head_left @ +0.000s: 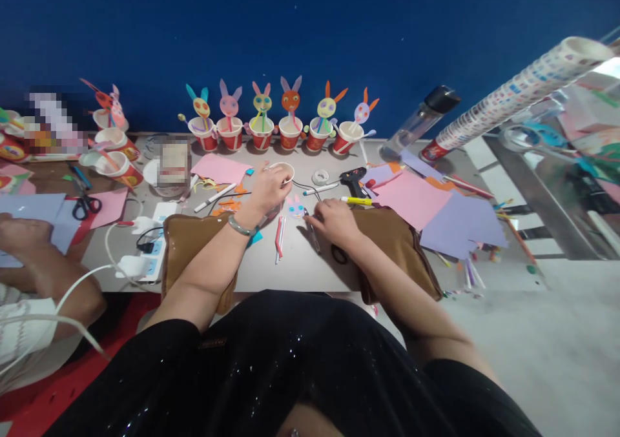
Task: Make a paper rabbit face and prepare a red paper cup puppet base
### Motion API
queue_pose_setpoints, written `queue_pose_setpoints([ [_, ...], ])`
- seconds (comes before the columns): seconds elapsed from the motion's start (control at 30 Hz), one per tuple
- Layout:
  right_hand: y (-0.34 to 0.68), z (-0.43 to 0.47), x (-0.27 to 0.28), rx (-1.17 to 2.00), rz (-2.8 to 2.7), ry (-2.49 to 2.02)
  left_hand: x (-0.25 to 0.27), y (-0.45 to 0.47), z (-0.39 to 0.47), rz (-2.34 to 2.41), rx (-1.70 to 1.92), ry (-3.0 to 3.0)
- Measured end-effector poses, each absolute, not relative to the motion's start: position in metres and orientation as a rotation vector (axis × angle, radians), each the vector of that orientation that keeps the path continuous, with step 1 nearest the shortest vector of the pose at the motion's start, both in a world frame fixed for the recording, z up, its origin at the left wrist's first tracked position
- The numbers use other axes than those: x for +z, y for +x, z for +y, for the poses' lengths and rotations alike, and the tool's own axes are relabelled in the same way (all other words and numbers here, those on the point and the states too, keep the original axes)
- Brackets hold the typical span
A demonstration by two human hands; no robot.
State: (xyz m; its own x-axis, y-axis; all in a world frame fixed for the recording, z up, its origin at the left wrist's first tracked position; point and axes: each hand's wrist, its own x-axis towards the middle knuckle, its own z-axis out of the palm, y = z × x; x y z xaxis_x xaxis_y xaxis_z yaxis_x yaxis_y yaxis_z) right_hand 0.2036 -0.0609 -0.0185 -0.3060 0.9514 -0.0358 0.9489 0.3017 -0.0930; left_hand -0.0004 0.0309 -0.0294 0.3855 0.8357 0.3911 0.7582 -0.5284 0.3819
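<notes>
My left hand (271, 190) is closed round a white paper cup (285, 168), whose rim shows past the fingers. My right hand (335, 221) rests on the table with its fingers loosely bent and slightly apart, the thumb close to the tip of a pen (312, 232); no held object shows in it. Between the hands lies a small paper rabbit face (295, 208) with blue eyes and pink ears. Red and white straws (279, 238) lie just below it. A yellow marker (356, 201) is beyond the right hand.
Several red cups with paper rabbits (261, 133) line the wall. A black glue gun (354, 180), tape roll (320, 177), bottle (419, 124) and tall cup stack (513, 98) stand or lie around. Brown cushions (394, 250) flank the forearms. A co-worker's arm (48, 263) is at left, near scissors (87, 206).
</notes>
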Motion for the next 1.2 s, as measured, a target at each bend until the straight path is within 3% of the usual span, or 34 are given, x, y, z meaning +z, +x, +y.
queue_pose_setpoints([
  [0.13,0.148,-0.074,-0.013,0.506,-2.615,-1.882,-0.03,0.0,0.031,1.425,0.841,2.496],
  [0.3,0.115,-0.078,-0.014,0.628,-2.635,-1.984,-0.03,-0.001,0.029,1.384,0.911,2.495],
  [0.53,0.142,-0.071,-0.013,0.758,-2.595,-1.917,-0.028,-0.002,0.028,1.2,0.869,2.513],
  [0.7,0.177,-0.068,-0.008,0.889,-2.54,-1.72,-0.032,-0.01,0.037,1.166,1.151,2.367],
  [0.9,0.215,-0.062,-0.012,1.205,-1.826,-1.506,-0.035,-0.026,0.052,1.134,0.962,2.237],
  [1.07,0.233,-0.057,-0.007,1.148,-1.465,-1.393,-0.04,-0.022,0.051,1.193,0.666,2.186],
  [1.2,0.227,-0.057,-0.009,0.982,-1.836,-1.434,-0.044,-0.013,0.046,1.281,0.688,2.132],
])
